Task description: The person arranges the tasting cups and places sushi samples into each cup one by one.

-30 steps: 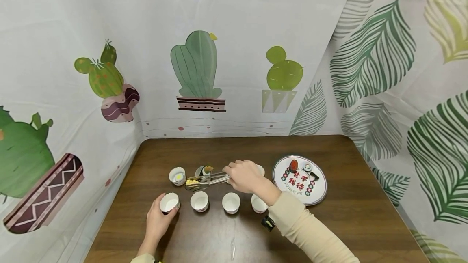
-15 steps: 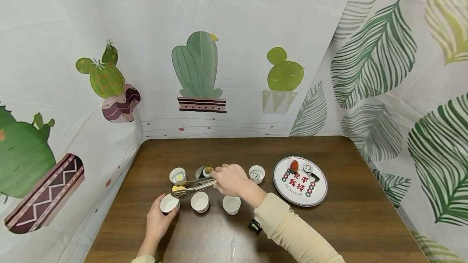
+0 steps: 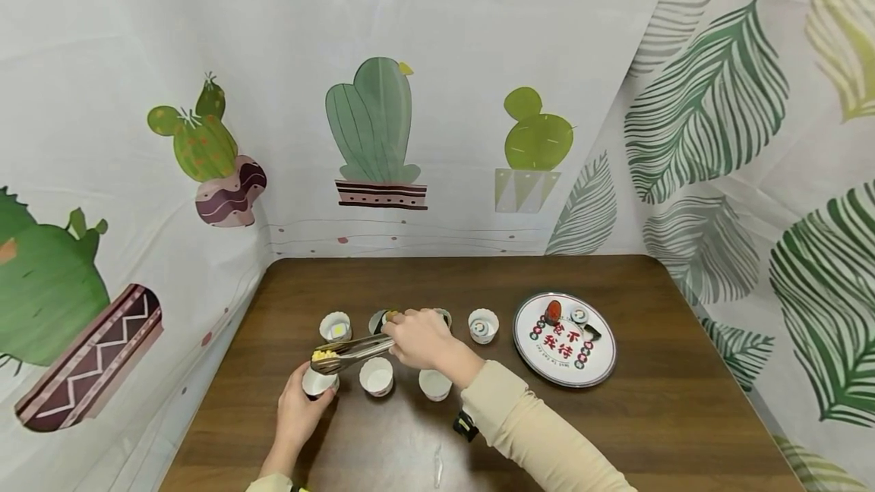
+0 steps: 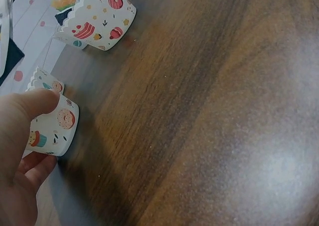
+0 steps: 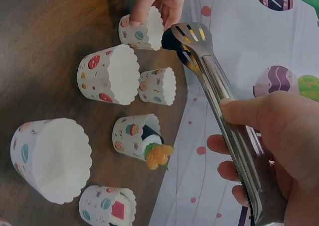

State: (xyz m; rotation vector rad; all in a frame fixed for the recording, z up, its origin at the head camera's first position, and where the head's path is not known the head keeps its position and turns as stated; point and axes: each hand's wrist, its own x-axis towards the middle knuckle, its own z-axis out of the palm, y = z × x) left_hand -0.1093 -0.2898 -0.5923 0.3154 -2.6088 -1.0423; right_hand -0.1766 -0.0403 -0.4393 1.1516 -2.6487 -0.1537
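Note:
In the head view my left hand (image 3: 298,410) holds a white paper cup (image 3: 318,386) at the front left, thumb on one side and fingers round the other. Printed donuts and cupcakes decorate this cup in the left wrist view. My right hand (image 3: 425,342) grips metal tongs (image 5: 219,81), thumb on one arm and fingers beneath the other. Pinched at their slotted tips is a sushi piece (image 3: 323,355) with yellow topping and a dark wrap (image 5: 171,40). It hangs over the held cup's rim, partly hidden by the tongs.
Front-row paper cups (image 3: 376,378) stand right of the held one. Back-row cups hold sushi, one with white and yellow (image 3: 335,327), one with an orange topping (image 5: 158,155), one with a roll (image 3: 482,327). An oval plate (image 3: 529,359) at right bears several sushi pieces.
My right hand has carried the tongs and the yellow-topped sushi leftward, from over the cup rows to above the held cup. My left hand has stayed on its cup.

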